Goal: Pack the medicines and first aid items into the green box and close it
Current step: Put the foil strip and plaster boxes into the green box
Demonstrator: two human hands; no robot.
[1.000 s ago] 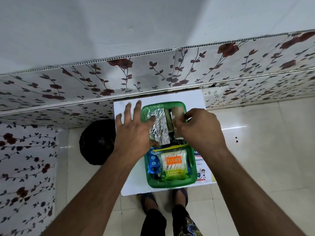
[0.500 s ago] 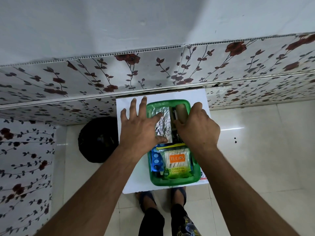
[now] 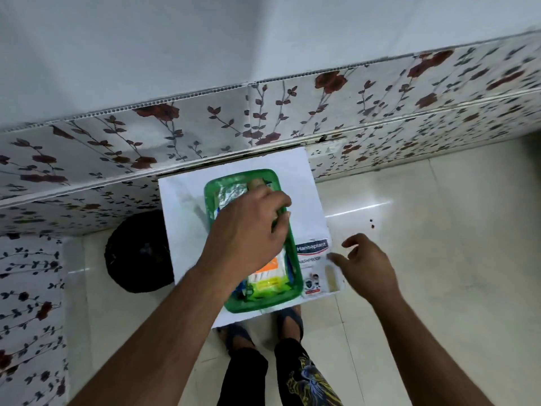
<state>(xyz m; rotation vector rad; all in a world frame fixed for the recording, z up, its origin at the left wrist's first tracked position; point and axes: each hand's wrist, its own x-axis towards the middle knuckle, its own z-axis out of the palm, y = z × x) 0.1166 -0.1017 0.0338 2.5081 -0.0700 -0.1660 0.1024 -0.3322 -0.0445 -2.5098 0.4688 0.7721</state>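
The open green box (image 3: 211, 207) stands on a small white table (image 3: 181, 218). Inside it lie silver foil strips (image 3: 231, 193), a tan roll (image 3: 257, 183) and a cotton swab pack (image 3: 268, 278) with an orange label. My left hand (image 3: 248, 232) lies flat over the middle of the box, palm down on the contents, its fingertips at the right rim. My right hand (image 3: 366, 263) hovers open just right of the table's edge, fingers spread toward a Hansaplast plaster pack (image 3: 312, 265) that lies on the table beside the box. No lid is visible.
A black round object (image 3: 137, 253) sits on the floor left of the table. A floral-patterned wall ledge (image 3: 263, 121) runs behind the table. My sandalled feet (image 3: 263, 326) stand just below the table's near edge, on a pale tiled floor (image 3: 424, 244).
My right hand left the box and swung out to the right, near the plaster pack. My left hand slid rightward across the contents. The view shifted a little.
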